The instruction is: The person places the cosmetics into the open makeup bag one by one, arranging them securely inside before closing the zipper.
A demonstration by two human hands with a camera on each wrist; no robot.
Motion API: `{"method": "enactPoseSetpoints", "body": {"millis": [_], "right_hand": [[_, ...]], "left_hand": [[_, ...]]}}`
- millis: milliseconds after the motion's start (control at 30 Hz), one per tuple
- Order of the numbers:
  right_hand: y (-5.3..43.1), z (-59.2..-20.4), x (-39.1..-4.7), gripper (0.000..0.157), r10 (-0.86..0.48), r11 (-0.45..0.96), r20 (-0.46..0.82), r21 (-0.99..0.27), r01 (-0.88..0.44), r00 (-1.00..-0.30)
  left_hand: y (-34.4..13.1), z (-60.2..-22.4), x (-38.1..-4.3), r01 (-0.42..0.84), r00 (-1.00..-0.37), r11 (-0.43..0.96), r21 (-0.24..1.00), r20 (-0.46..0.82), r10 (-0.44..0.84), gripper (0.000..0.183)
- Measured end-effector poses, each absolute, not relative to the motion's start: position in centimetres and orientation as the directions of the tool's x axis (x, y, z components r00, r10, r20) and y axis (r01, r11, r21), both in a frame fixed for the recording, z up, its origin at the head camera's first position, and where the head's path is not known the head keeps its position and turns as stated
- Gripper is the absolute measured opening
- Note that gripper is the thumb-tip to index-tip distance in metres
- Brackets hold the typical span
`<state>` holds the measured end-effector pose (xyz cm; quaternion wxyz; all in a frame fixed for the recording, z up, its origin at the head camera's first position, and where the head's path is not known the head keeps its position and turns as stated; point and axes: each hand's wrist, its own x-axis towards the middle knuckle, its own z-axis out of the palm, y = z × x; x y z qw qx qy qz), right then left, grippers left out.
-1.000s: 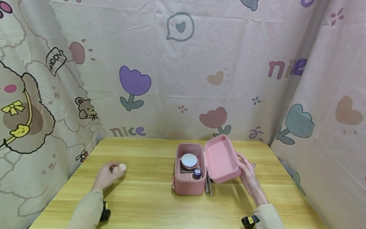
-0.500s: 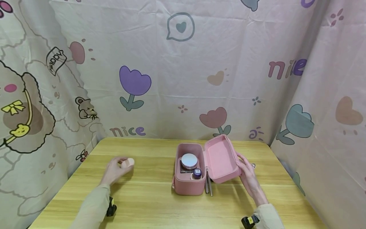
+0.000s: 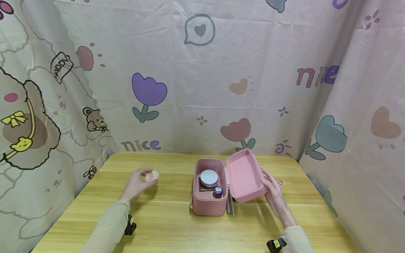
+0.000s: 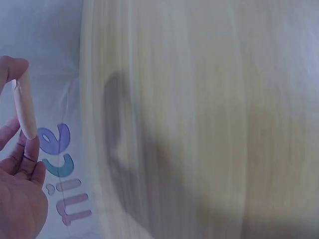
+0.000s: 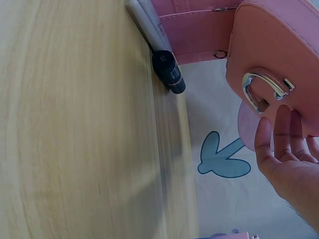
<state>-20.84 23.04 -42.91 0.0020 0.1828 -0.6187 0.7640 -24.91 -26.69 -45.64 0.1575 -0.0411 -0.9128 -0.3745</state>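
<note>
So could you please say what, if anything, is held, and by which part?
A thin pale disc, pinched at opposite edges by the left grip. The right grip touches the pink lid on its outer side; whether it pinches is unclear.

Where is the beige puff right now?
In the head view, the beige puff is pinched in the left hand, above the left half of the table, left of the open pink case.

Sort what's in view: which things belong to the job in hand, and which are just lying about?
Apparently in the job:
pale disc, in the left grip
pink case, its lid touched by the right grip
silver-topped container and blue-capped jar, inside the case

Apparently lying about:
slim sticks, beside the case
dark cylindrical piece near them
</note>
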Motion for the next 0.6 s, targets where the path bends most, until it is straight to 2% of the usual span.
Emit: {"method": "enactPoseSetpoints", "body": {"millis": [333,600], "right_hand": [[23.0,-42.9,-20.8,0.05,-0.226,-0.246,0.284,-0.942,-0.227,-0.932],[23.0,-42.9,-20.7,0.049,-0.23,-0.247,0.283,-0.942,-0.225,-0.931]], "left_hand": [[-24.6,-44.7,-25.1,0.212,-0.951,0.684,0.698,0.308,-0.019,0.056],[-22.5,-43.7,-25.3,0.282,-0.94,0.654,0.701,0.339,0.042,0.055]]}}
